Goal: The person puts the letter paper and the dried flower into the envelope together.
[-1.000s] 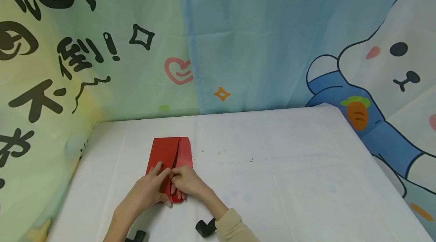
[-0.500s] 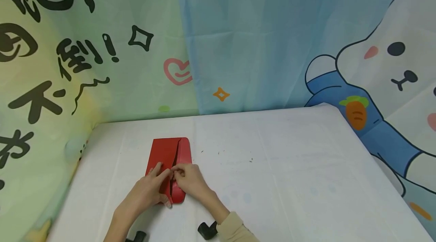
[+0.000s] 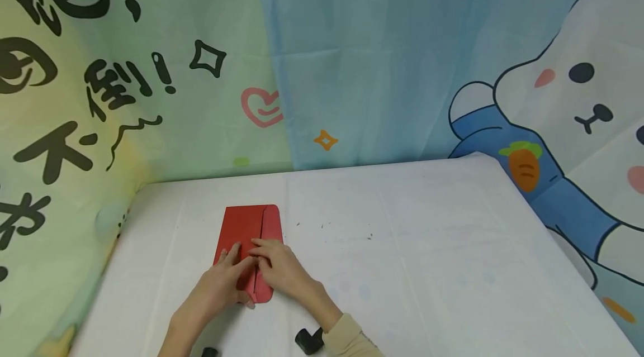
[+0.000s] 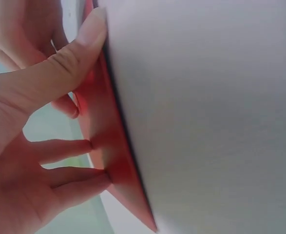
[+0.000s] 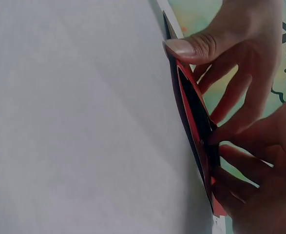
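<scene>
A red paper envelope (image 3: 244, 220) with a paler red flap (image 3: 273, 225) along its right side lies on the white table. My left hand (image 3: 221, 284) spreads over it. Two of its fingertips press the upper face in the left wrist view, and its thumb (image 4: 79, 56) rests at the near edge. My right hand (image 3: 287, 270) touches the flap from the right, its fingers extended to the seam beside the left fingertips. A dark gap (image 5: 196, 102) shows between the envelope's layers in the right wrist view. The right fingertips are partly hidden.
White cloth covers the tabletop (image 3: 427, 251). Small dark specks (image 3: 369, 236) dot it right of the envelope. A black wrist-worn device (image 3: 309, 341) shows beside the right sleeve. A printed curtain (image 3: 347, 55) with a cartoon bear hangs behind and at the left.
My right fingers go from curled at the flap's edge to stretched across the seam. The flap lies flatter, and the dark gap along it has narrowed. My left hand stays nearly in place.
</scene>
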A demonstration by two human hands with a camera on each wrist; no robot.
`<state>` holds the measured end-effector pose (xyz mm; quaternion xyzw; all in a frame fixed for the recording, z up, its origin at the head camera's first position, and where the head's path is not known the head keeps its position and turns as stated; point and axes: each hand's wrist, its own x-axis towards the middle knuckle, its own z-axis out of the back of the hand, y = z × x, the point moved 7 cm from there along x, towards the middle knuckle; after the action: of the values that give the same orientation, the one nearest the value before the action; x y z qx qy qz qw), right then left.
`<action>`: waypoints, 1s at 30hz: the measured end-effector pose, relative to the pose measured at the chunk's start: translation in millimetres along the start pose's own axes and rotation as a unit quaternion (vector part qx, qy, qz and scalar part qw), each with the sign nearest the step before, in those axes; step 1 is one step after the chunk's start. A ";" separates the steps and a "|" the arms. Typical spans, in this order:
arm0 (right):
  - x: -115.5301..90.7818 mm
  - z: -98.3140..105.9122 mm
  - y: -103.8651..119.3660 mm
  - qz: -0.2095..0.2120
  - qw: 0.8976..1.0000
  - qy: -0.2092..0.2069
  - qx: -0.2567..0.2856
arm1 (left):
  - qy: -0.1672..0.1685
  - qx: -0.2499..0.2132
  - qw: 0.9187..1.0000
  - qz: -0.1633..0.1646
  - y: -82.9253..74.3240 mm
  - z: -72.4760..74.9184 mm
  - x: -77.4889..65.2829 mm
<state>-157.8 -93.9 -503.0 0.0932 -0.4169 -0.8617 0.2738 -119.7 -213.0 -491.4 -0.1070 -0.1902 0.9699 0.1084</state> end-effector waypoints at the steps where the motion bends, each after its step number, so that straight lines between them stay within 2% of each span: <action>1: 0.0 -0.9 -0.3 -0.002 1.000 0.009 -0.007 | -0.003 -0.003 1.000 0.000 0.9 -1.2 -0.3; 9: -1.3 -5.7 -0.5 -0.008 0.996 0.052 -0.072 | -0.005 -0.015 1.000 0.011 3.1 -4.5 -3.3; 20: -0.8 -8.5 0.3 -0.004 0.987 0.052 -0.149 | -0.028 0.039 0.999 -0.001 -6.7 -2.7 -0.2; 25: 3.1 -6.6 5.1 0.018 0.979 0.039 -0.200 | -0.056 0.073 0.996 -0.015 -12.7 1.9 5.9; 30: 1.7 -1.3 3.6 0.019 0.985 0.044 -0.164 | -0.106 0.104 0.988 -0.046 -24.3 2.2 9.8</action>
<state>-157.3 -97.5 -500.9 0.0770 -0.2587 -0.9082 0.3199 -125.5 -189.4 -481.5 0.0176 -0.1033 0.9842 0.1430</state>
